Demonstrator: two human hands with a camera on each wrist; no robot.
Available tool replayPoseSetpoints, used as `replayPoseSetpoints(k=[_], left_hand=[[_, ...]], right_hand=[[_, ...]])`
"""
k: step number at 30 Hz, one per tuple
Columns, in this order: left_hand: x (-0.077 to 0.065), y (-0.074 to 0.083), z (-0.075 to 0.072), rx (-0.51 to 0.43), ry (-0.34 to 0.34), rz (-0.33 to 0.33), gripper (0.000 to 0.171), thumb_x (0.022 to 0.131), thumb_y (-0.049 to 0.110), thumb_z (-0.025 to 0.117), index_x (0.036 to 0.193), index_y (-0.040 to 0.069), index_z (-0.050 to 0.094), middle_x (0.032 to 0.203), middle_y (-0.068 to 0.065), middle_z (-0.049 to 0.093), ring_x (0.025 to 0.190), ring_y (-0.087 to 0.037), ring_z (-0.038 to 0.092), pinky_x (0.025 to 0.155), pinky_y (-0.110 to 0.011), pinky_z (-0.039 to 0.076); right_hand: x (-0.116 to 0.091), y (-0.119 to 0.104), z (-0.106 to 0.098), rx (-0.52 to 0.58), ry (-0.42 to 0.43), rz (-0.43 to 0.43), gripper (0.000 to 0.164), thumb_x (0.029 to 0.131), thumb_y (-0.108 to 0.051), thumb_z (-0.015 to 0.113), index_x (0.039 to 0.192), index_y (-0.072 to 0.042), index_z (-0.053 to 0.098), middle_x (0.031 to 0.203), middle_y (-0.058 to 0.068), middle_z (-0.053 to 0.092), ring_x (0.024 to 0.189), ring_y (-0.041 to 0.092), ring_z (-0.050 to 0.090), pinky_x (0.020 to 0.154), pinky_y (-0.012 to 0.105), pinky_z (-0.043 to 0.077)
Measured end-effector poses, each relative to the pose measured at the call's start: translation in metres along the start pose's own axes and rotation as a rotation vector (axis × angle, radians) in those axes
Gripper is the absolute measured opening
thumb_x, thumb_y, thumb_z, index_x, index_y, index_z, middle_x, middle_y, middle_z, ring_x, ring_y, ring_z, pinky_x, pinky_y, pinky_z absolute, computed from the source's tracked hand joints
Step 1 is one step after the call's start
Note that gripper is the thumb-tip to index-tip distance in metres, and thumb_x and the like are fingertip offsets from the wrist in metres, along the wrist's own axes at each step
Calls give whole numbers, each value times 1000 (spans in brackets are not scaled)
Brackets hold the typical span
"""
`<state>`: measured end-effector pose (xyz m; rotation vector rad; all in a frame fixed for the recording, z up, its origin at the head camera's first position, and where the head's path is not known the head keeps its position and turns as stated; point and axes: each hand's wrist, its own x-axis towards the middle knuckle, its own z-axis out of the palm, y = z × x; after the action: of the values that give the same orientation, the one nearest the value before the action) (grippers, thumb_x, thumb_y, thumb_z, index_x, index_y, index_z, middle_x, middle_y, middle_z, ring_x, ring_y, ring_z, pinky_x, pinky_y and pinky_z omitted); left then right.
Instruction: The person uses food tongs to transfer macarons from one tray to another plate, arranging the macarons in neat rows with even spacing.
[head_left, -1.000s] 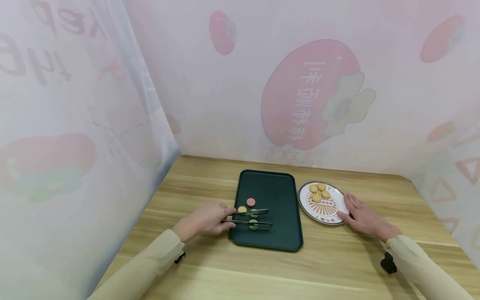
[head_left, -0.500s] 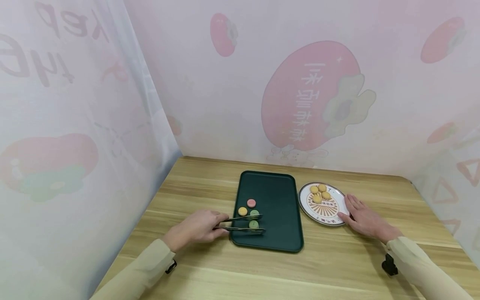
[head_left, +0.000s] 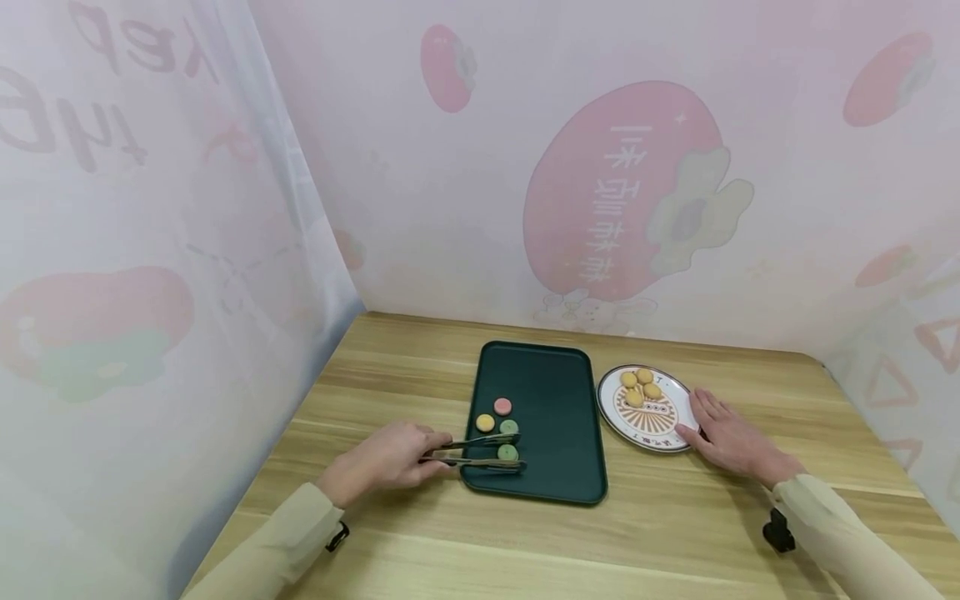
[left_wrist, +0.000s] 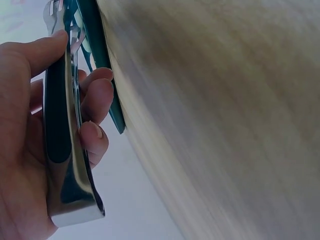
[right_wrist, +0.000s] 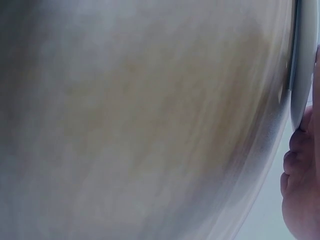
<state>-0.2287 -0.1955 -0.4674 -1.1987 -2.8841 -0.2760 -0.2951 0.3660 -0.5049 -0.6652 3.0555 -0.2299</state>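
My left hand [head_left: 393, 454] grips metal serving tongs [left_wrist: 60, 120], thumb on one arm and curled fingers on the other. The tongs' arms stand apart over the near left part of a dark green tray [head_left: 555, 375]. Between their tips lies a green macaron [head_left: 507, 452]. A second green macaron [head_left: 509, 427] is just beyond the farther arm, with a yellow macaron [head_left: 485, 423] and a pink macaron [head_left: 502, 407] near it. My right hand [head_left: 731, 437] rests with extended fingers at the right rim of a white patterned plate [head_left: 671, 421], which carries several small yellow-brown round sweets [head_left: 634, 398].
The tray and plate stand side by side on a wood-grain table [head_left: 517, 550]. Printed curtains [head_left: 480, 208] rise behind the table and along its left side. In the right wrist view, the table surface [right_wrist: 125, 125] fills most of the frame.
My left hand has drawn back to the left and slightly nearer, taking the tongs with it. The macarons stay on the tray. My right hand has kept its place at the plate.
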Motion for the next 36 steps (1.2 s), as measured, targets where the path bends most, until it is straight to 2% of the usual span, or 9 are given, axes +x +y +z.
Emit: replayPoseSetpoints(k=[4, 11, 17, 25, 28, 30, 33, 36], left_hand=[[-1, -2, 3, -18, 7, 7, 24, 96, 37, 62, 110, 17, 65, 77, 12, 60, 60, 1, 44, 56, -19, 38], [-1, -5, 6, -39, 16, 17, 12, 98, 33, 61, 98, 21, 60, 75, 11, 60, 59, 0, 44, 55, -19, 38], [0, -4, 9, -31, 20, 11, 14, 98, 34, 60, 91, 23, 54, 69, 14, 51, 58, 0, 43, 54, -19, 37], [3, -3, 12, -31, 40, 28, 17, 99, 34, 59, 87, 23, 52, 67, 15, 47, 56, 1, 40, 53, -17, 35], [4, -2, 13, -46, 31, 17, 15, 99, 34, 58, 90, 23, 56, 68, 13, 51, 57, 1, 41, 53, -18, 36], [5, -1, 13, -57, 29, 6, 14, 99, 34, 58, 99, 21, 63, 74, 12, 59, 60, 1, 44, 56, -18, 38], [7, 0, 12, -64, 30, -7, 22, 100, 34, 57, 113, 19, 67, 83, 10, 67, 64, 2, 48, 61, -18, 42], [13, 1, 11, -78, 31, -10, 21, 100, 34, 57, 111, 19, 67, 82, 11, 65, 64, 1, 49, 61, -18, 42]], right_hand=[[0, 1, 0, 7, -14, 5, 84, 102, -52, 41, 149, 14, 21, 157, 35, 18, 145, 51, 19, 114, 59, 22], [-1, -1, -1, -3, -6, 0, 83, 102, -52, 42, 148, 15, 23, 156, 35, 20, 144, 51, 21, 113, 60, 23], [0, 0, -2, -8, -20, 10, 84, 101, -53, 41, 148, 15, 22, 156, 35, 19, 145, 51, 20, 113, 60, 23], [2, 1, 1, -15, -21, 12, 85, 101, -53, 41, 149, 14, 21, 156, 35, 18, 145, 50, 20, 113, 60, 24], [2, 1, 1, -12, -14, 9, 85, 101, -53, 41, 149, 14, 22, 156, 34, 19, 145, 50, 20, 113, 59, 24], [2, 0, 0, -12, -10, 6, 85, 101, -54, 41, 149, 14, 22, 156, 34, 19, 145, 49, 21, 113, 59, 24], [2, 0, 0, -11, -7, 3, 85, 101, -54, 41, 148, 14, 22, 156, 34, 20, 145, 49, 21, 113, 59, 24], [1, 0, -1, -7, -12, 6, 85, 102, -54, 41, 148, 14, 22, 156, 34, 19, 145, 50, 21, 113, 59, 24]])
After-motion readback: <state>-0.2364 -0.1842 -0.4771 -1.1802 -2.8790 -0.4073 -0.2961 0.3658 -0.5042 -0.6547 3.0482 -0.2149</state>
